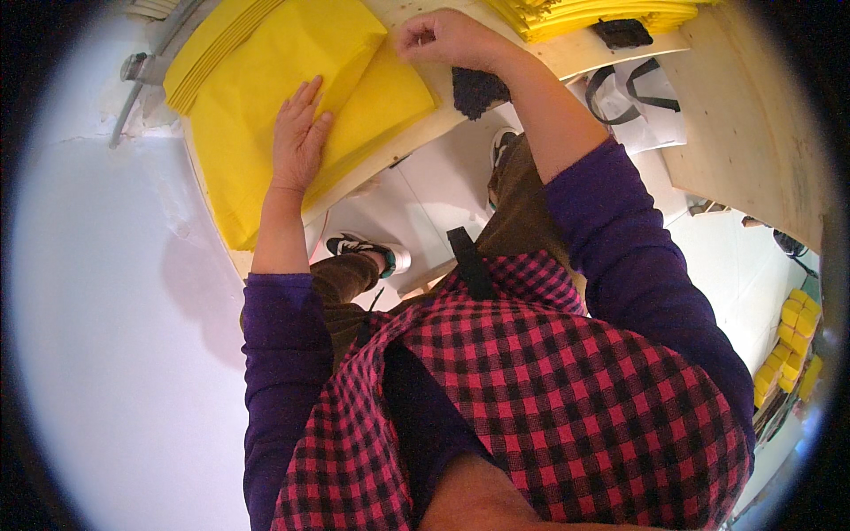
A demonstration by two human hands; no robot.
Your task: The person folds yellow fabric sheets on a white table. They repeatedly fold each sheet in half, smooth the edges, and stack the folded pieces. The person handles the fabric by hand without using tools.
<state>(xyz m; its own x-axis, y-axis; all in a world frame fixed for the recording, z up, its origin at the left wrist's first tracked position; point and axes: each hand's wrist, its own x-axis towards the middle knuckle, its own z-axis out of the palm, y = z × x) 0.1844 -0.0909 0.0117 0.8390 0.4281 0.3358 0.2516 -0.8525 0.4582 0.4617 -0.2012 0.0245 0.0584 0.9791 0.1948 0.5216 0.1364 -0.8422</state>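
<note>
A thick stack of yellow fabric sheets [257, 66] lies on a pale wooden table, its layered edges showing at the far left. My left hand [301, 137] rests flat on the top sheet, fingers stretched out and slightly apart. A crease runs across the sheet just right of that hand. At the stack's far right corner, my right hand [443, 40] is closed, with curled fingers and its fingertips close to the yellow edge. Whatever they pinch, if anything, is hidden. Below my right wrist, a dark bundle [479, 92] sits at the table's edge.
More yellow sheets [593, 16] lie at the far right beside a small black piece [623, 34]. Under the table edge stands a white bag with black handles [642, 102]. Bundled yellow packs [788, 345] are at the right rim. A metal rod [133, 97] rises at the far left.
</note>
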